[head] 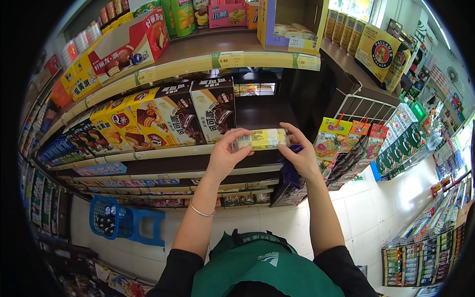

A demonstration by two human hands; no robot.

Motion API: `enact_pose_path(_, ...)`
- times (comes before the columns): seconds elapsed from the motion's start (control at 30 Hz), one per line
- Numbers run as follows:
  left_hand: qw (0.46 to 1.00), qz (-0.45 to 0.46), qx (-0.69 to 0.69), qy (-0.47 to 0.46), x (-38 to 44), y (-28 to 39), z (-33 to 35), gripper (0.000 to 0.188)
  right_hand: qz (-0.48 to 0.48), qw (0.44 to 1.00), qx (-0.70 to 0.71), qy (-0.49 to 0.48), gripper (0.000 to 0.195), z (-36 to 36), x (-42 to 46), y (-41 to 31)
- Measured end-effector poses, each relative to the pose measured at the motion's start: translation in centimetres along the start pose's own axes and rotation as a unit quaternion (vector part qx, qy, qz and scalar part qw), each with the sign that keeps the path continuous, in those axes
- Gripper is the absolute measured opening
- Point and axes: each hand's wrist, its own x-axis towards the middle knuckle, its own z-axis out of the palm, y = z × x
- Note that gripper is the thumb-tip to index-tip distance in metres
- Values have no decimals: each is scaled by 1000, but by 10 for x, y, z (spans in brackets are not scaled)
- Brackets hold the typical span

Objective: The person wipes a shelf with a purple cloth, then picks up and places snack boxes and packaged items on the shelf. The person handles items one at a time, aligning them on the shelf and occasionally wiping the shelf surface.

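Between both hands I hold a small clear-wrapped snack pack [264, 139] with a yellow label and a barcode, level in front of the shelf. My left hand [231, 150] grips its left end between thumb and fingers. At its right end is my right hand [300, 150], with thumb and forefinger on the wrapper; a purple cloth [291, 169] hangs at that palm. Just left of the pack, boxes of chocolate pies [213, 111] stand on the middle shelf. Above, on the upper shelf, an open display box [265, 26] holds similar packs.
Hanging candy bags [332, 137] are on a wire rack at the right. A blue plastic basket [122, 219] with dark items is by a blue stool [159, 229] on the tiled floor, lower left. The upper shelf's price rail [185, 70] juts out above my hands.
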Motion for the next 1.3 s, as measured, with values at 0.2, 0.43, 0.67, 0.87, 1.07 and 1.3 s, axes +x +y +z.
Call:
enact_pose_path(0.2, 1000, 3, -4, 2, -2, 3, 0, 27, 13, 1000, -7, -12, 47, 0, -1, 2)
enact_pose_path(0.43, 1000, 1, 5, 12, -4, 4, 0, 24, 9, 1000, -20, -11, 43, 2, -1, -2)
enact_pose_path(0.67, 1000, 1, 6, 30, -5, 2, 2, 21, 25, 999, -25, -2, 37, 3, 0, -1)
enact_pose_path(0.87, 999, 6, -1, 42, -5, 1, 3, 18, 23, 999, -32, 0, 36, 4, -1, -3)
enact_pose_path(1.07, 998, 14, 22, 62, -5, -3, 4, 15, 21, 999, -40, 7, 35, 5, -2, -3)
enact_pose_path(1.3, 995, 27, 31, 96, -4, -8, 6, 13, 10, 998, -61, 13, 37, 6, 0, 5)
